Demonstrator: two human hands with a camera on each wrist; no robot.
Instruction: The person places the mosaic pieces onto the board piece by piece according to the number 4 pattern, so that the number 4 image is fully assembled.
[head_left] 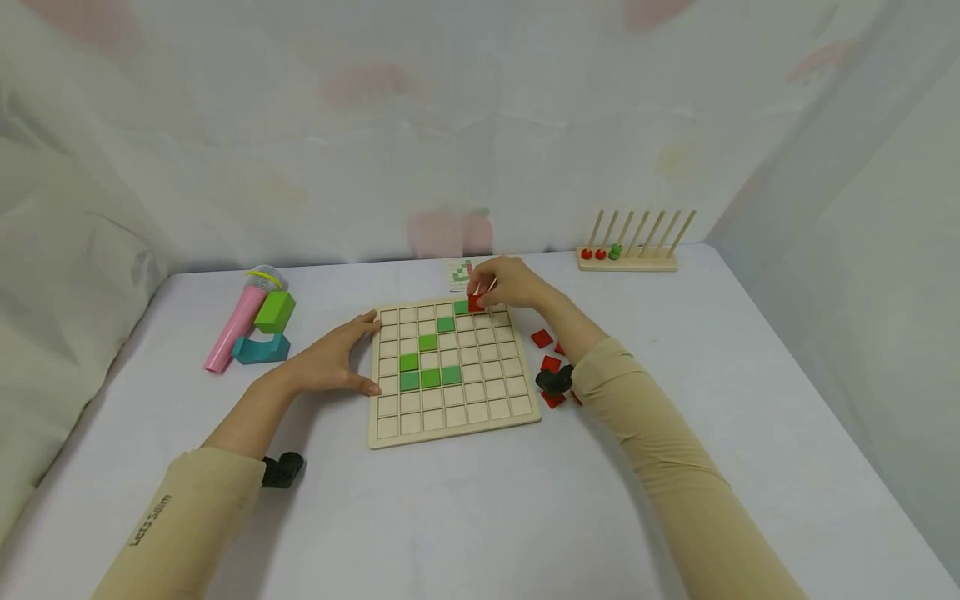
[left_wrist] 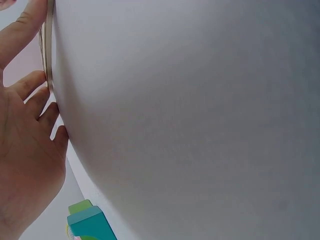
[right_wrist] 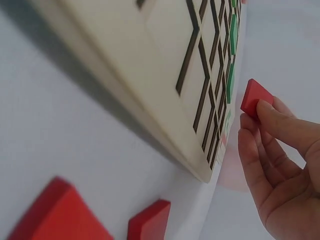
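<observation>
A wooden grid board (head_left: 457, 408) lies on the white table, with several green tiles (head_left: 428, 342) set in its squares. My left hand (head_left: 330, 358) rests at the board's left edge, thumb and fingers spread and fairly straight. Over the far right part of the board, my right hand (head_left: 512, 283) pinches a red square tile (right_wrist: 256, 97) between thumb and fingers. In the head view that tile overlaps the far row, just right of a green tile. A small pattern card (head_left: 459, 273) lies behind the board, partly covered by the right hand.
Loose red tiles (head_left: 542, 338) lie right of the board, some hidden under the right forearm. At the back right stands a peg rack (head_left: 628, 262) with red and green beads. A pink toy microphone (head_left: 238, 325), a green block (head_left: 275, 312) and a teal arch block (head_left: 261, 349) lie at left.
</observation>
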